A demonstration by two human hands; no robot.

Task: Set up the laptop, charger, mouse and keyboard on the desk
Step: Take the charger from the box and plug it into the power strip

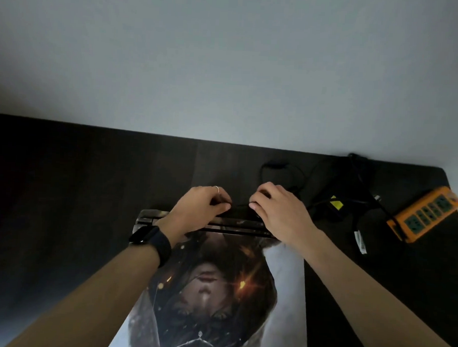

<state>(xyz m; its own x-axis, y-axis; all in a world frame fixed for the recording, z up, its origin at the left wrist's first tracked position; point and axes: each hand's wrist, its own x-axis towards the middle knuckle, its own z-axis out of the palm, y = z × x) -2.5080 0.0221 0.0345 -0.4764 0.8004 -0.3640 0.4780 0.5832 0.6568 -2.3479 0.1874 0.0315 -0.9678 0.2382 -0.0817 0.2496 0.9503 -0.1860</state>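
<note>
1. Closed laptop (217,291) lies on the desk (64,192).
2. Left hand (203,203) and right hand (278,212) pinch a thin black cable (241,206) at its far edge.
3. Charger (335,207) lies right, near orange power strip (425,216); mouse, keyboard unseen.

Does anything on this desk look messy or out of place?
Yes: black cables lie tangled at the far right of the desk, and the orange power strip sits askew by the edge. The laptop lid's picture looks upside down.

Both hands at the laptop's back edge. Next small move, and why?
Likely draw out the thin dark cord pinched between left hand and right hand, toward the laptop: its lid is closed, the charger brick lies loose to the right, the cord's end is hidden.
</note>
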